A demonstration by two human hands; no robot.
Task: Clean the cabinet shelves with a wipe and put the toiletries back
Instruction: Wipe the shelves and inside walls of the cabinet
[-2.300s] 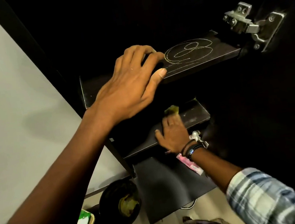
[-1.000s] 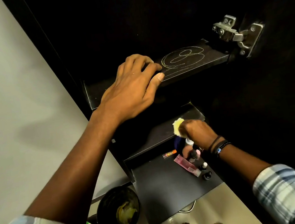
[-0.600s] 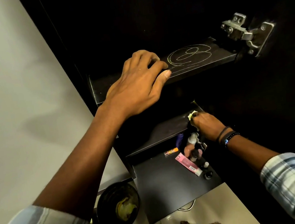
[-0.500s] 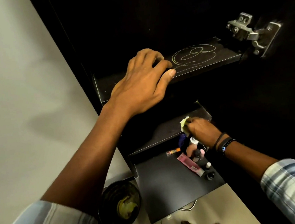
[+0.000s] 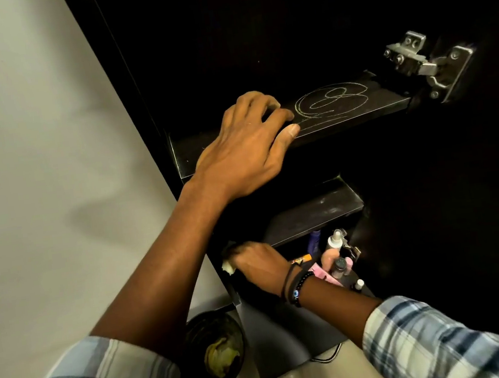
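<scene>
Round black bin (image 5: 197, 336) with crumpled yellowish waste (image 5: 223, 357), below pale wall (image 5: 33, 152)

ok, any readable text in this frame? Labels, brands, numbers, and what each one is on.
Nothing here reads as text.
chalk scribble on the upper shelf: loops only, no letters I can make out.
toiletry bottles: labels too small and dark to read.
pink tube: print blurred.
orange stick: print too small.
hinge: no marking visible.
</scene>
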